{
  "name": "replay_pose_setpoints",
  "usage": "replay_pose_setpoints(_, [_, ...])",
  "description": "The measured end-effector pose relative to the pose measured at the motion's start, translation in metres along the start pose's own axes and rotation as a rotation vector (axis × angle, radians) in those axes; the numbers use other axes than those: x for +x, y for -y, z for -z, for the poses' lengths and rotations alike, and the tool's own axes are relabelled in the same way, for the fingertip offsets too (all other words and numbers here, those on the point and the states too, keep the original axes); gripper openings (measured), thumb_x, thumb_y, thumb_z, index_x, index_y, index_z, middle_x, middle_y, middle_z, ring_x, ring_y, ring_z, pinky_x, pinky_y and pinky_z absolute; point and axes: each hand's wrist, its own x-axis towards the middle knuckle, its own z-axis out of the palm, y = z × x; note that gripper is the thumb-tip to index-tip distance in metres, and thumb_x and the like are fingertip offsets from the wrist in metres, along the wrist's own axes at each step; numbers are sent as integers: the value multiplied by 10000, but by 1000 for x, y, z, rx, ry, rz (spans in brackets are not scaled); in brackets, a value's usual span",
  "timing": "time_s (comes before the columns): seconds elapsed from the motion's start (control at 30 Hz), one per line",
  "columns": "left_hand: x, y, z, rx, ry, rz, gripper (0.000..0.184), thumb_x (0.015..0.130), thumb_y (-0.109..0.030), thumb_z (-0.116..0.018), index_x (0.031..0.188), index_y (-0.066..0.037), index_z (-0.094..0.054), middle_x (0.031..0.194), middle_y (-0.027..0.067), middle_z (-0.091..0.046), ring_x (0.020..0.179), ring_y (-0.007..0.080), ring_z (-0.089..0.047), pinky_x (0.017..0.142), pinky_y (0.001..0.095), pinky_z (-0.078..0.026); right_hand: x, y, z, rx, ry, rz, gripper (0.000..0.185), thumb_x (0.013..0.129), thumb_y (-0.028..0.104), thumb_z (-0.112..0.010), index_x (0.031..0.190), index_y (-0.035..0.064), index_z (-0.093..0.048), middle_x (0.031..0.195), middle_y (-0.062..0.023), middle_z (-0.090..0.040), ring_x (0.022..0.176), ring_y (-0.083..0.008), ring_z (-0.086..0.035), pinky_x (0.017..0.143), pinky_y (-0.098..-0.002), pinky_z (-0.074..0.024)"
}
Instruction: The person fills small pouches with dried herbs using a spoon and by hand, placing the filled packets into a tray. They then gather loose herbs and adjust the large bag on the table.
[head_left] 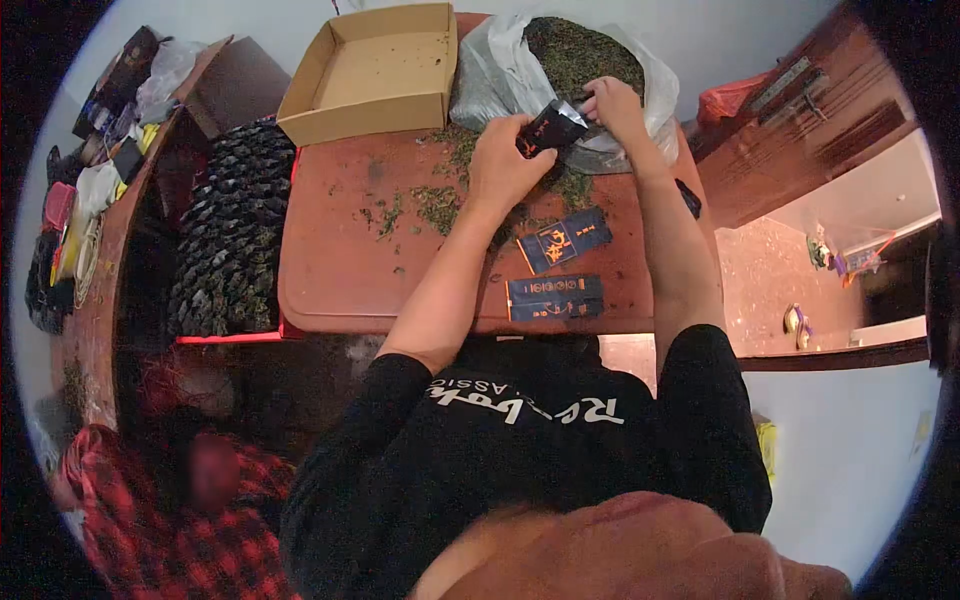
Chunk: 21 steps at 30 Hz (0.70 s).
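My left hand (pixel 500 168) is wrapped round a small black tea packet (pixel 552 130) with red print, its silvery mouth tipped up towards the right. Close beside that mouth, my right hand (pixel 616 108) has its fingers curled together; what they hold, if anything, is hidden. Behind both hands stands a clear plastic bag (pixel 505 55), rolled open and heaped with dark green tea leaves (pixel 585 58). Two flat dark packets with orange print, an upper packet (pixel 563 241) and a lower packet (pixel 553 298), lie on the reddish-brown table (pixel 350 260) nearer my body.
An open cardboard box (pixel 375 75) sits at the table's back left. Loose leaf crumbs (pixel 437 208) are scattered on the tabletop. To the left, a red-edged box holds many dark packets (pixel 228 230). A person in a red checked shirt (pixel 180 510) is at lower left.
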Motion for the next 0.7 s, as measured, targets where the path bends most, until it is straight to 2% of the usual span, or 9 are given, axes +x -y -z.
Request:
replay_pose_setpoints(0.07, [-1,-2,2,17,40,28,553,704,-299,-803,1153,-28,-627,1088,171,-616,994,310,-627,892,394,-493,-4,19,6,185,98,-155,332,931,179,-416,1024,-19,-666,761,-97,-715,601,-174,-669,567,-326,-524])
replay_pose_setpoints(0.17, [0,4,-1,6,35,14,549,705,-296,-800,1152,-28,-629,1085,168,-617,983,305,-628,890,392,-494,0,3,5,310,119,-183,336,956,228,-421,1001,-5,-658,723,-121,-690,560,-153,-617,499,-268,-478])
replay_pose_setpoints(0.27, [0,3,-2,3,28,14,544,703,-292,-799,1148,-27,-633,1073,165,-619,975,300,-628,888,386,-495,-4,-7,8,512,138,-289,327,971,217,-415,1025,-2,-651,710,-89,-671,538,-126,-585,471,-240,-448])
replay_pose_setpoints(0.37, [0,3,-2,-18,11,14,506,679,-274,-790,1091,-18,-644,1046,187,-627,997,348,-615,890,425,-488,-4,-13,9,628,151,-331,298,977,199,-430,1053,1,-640,700,-58,-649,529,-105,-563,453,-223,-424])
replay_pose_setpoints(0.47, [1,9,-5,3,-25,-32,509,683,-282,-787,1096,-23,-645,1061,185,-625,1015,348,-609,900,428,-484,-6,-15,12,682,107,-353,335,938,214,-448,1029,-28,-660,741,-80,-665,569,-124,-574,491,-245,-450])
replay_pose_setpoints(0.57, [2,11,-4,-43,-4,19,514,685,-285,-786,1104,-24,-645,1068,186,-624,1021,349,-607,903,427,-484,-5,-11,20,777,63,-471,308,935,192,-458,1043,-30,-641,747,-71,-652,578,-117,-566,484,-241,-438])
replay_pose_setpoints(0.7, [2,8,0,18,1,14,517,709,-274,-803,1132,-23,-644,1098,176,-623,1006,314,-624,897,390,-493,-3,-14,34,816,60,-451,280,932,173,-469,1052,-34,-614,737,-76,-643,556,-121,-556,480,-239,-430])
